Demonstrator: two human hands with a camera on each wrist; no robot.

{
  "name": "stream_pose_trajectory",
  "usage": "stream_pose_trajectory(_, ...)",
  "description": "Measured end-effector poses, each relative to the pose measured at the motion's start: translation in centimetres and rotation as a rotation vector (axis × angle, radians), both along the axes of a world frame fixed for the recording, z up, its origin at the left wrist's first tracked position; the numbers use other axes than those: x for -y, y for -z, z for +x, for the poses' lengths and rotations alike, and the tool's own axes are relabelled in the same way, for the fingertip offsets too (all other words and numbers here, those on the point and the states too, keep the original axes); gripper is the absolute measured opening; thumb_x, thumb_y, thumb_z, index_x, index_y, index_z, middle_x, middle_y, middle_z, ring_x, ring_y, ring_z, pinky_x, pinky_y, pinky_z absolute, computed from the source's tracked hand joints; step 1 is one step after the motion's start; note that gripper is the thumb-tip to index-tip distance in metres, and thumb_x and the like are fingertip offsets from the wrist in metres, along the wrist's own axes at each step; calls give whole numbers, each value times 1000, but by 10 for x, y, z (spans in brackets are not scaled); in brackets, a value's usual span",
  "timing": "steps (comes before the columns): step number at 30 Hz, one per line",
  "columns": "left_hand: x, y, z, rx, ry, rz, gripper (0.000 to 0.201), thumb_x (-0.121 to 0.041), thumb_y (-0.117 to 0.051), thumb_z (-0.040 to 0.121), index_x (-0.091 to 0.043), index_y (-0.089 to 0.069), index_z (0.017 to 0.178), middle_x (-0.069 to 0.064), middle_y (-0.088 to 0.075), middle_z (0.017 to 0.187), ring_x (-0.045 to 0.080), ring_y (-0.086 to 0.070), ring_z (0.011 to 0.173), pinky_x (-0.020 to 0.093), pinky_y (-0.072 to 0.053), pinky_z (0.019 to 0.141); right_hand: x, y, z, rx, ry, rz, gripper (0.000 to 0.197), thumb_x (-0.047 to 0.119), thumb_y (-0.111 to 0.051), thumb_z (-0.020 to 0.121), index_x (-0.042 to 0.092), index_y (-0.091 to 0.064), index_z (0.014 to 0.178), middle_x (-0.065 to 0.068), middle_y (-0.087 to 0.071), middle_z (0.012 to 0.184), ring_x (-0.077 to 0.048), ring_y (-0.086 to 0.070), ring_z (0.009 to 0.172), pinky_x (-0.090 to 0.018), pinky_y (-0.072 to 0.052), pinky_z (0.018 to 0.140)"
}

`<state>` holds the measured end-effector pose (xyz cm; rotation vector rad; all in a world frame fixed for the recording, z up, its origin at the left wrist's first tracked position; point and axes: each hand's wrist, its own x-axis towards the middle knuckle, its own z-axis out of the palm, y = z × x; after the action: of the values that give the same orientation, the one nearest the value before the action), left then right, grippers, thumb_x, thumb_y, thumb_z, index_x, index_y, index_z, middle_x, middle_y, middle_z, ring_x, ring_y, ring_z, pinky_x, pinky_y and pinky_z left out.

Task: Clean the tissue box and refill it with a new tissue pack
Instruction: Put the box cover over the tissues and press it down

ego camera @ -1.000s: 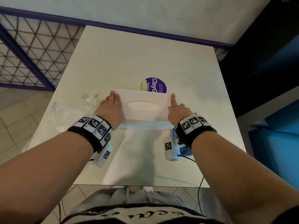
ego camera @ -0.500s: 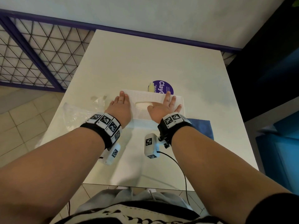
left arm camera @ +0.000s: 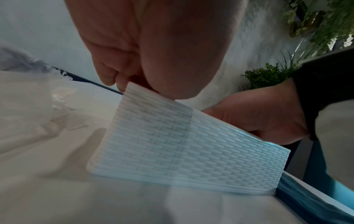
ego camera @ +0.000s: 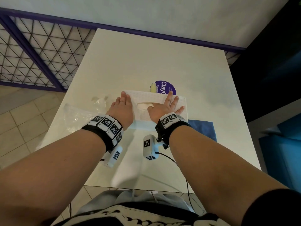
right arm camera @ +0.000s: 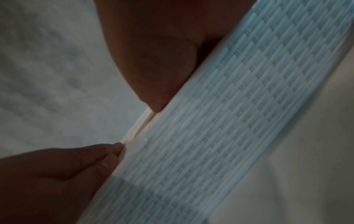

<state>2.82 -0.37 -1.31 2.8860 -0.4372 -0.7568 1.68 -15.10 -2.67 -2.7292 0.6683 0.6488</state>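
A white woven-pattern tissue box (ego camera: 146,97) stands on the white table (ego camera: 146,62), with white tissue (ego camera: 143,106) showing in its top slot. My left hand (ego camera: 121,106) lies on the box's left end, fingers reaching the far edge. Its palm (left arm camera: 153,53) presses the top rim in the left wrist view, above the box wall (left arm camera: 172,144). My right hand (ego camera: 168,106) rests flat on the top, fingers spread, thumb by the slot. The dim right wrist view shows the box side (right arm camera: 229,121), my right palm (right arm camera: 153,53) and left fingers (right arm camera: 86,163) at the rim.
A blue cloth (ego camera: 202,128) lies partly under the box's right end. Crumpled clear plastic wrap (ego camera: 78,115) sits at the left table edge. Just behind the box are a purple round label (ego camera: 167,87) and a small yellow thing (ego camera: 152,89). A purple mesh fence (ego camera: 32,54) stands on the left.
My right hand has moved from the box's right end, index finger pointing, onto the top and spread flat. The blue cloth has come into sight. The left hand has stayed put.
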Motion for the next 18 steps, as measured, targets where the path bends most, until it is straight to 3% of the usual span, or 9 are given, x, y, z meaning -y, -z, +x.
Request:
stream_pose_trajectory(10, 1, 1, 0, 3, -9, 6, 69, 2, -22, 90, -2, 14, 149, 16, 21, 157, 30, 5, 148, 39, -6, 121, 6, -7, -3, 100, 40, 134, 32, 54, -42, 91, 41, -66, 107, -2, 13, 161, -30, 18, 147, -66, 12, 109)
stream_pose_trajectory(15, 3, 5, 1, 15, -11, 7, 69, 2, -21, 89, -2, 13, 149, 16, 20, 157, 31, 5, 148, 40, -6, 121, 16, -17, -1, 124, 96, 224, 30, 44, -41, 96, 41, -58, 121, 6, 4, 162, -26, 10, 149, -66, 5, 112)
stream_pose_trajectory(18, 2, 7, 2, 18, -15, -9, 68, 3, -20, 89, -2, 13, 149, 16, 20, 157, 31, 5, 148, 40, -6, 121, 18, -22, 4, 156, 147, 288, 26, 35, -42, 97, 36, -58, 117, 3, -5, 162, -27, 4, 149, -66, 2, 112)
